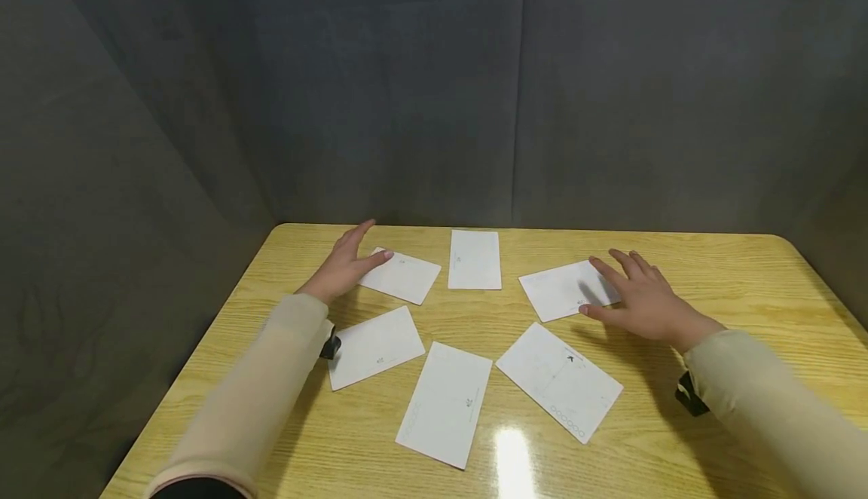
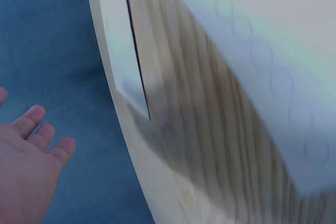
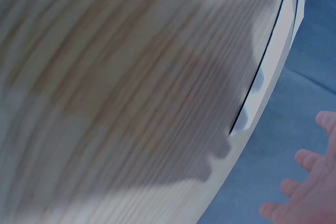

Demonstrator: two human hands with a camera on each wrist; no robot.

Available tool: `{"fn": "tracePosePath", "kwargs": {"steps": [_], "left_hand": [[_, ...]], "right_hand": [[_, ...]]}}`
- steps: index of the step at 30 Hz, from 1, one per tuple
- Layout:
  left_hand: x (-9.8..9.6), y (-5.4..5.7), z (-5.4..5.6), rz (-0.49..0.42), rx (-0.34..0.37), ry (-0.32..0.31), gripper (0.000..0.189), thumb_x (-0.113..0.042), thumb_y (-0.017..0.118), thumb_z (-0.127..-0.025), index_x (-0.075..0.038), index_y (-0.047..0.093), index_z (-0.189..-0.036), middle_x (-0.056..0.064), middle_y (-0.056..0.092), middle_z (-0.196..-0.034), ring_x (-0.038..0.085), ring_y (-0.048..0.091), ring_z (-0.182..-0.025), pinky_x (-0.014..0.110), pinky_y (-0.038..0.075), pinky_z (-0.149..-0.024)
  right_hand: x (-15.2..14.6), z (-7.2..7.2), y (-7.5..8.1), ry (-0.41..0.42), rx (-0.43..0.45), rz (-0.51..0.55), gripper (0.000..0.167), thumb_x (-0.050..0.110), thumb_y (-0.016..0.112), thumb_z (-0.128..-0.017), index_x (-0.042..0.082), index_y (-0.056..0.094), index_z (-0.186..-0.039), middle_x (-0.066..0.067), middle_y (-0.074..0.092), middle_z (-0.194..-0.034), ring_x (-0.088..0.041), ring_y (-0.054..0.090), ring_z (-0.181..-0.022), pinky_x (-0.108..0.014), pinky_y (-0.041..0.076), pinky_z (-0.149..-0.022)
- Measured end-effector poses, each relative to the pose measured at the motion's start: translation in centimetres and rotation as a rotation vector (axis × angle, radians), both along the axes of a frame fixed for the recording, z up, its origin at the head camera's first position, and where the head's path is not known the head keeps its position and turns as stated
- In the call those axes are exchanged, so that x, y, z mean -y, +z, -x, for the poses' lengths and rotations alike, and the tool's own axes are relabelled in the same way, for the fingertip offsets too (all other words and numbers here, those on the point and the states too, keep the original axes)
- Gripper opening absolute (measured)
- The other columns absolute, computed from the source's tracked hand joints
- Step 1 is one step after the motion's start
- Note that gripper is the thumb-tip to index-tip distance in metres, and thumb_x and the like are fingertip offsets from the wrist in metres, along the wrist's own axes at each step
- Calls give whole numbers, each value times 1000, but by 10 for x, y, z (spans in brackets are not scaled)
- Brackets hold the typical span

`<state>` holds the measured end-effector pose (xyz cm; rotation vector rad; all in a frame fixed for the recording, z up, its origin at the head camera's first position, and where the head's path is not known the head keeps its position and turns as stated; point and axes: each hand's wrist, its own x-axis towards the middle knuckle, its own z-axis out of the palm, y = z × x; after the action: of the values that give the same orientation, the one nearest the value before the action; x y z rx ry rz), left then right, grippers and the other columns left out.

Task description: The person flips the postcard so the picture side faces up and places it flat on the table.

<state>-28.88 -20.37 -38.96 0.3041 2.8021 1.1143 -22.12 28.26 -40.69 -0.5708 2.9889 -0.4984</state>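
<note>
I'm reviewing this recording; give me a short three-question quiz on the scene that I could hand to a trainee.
1. Count: how many white cards lie on the wooden table?
2. True or false: the right hand is clenched in a fist.
3. Short answer: in the head view, which card lies closest to the table's far edge?

Key:
1. Six.
2. False; the hand is spread.
3. The far-middle card.

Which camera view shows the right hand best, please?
The head view: it shows the right hand whole, from fingers to wrist. The right wrist view shows only part, cut by the picture's edge; the left wrist view does not show it.
</note>
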Motion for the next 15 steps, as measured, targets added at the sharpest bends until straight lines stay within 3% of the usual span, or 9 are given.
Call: {"fn": "tracePosePath", "kwargs": {"steps": [9,15], "left_hand": [[-34,-7,1,-68,51,-12,84,-53,58,-101,-21,17,-167,10,12,-171,34,8,-156,64,16,-120],[-57,-16,5,-150,82,-39,84,-53,58,-101,-21,17,-166,13,20,-168,35,17,-154,61,20,-120]], "right_hand": [[21,8,5,4,-13,58,90,55,64,-97,2,29,-161,-33,17,-162,-58,12,-147,-72,13,-115],[36,12,2,-16,38,146,90,54,64,-98,2,26,-162,-32,15,-163,-56,11,-148,-74,21,-113]]}}
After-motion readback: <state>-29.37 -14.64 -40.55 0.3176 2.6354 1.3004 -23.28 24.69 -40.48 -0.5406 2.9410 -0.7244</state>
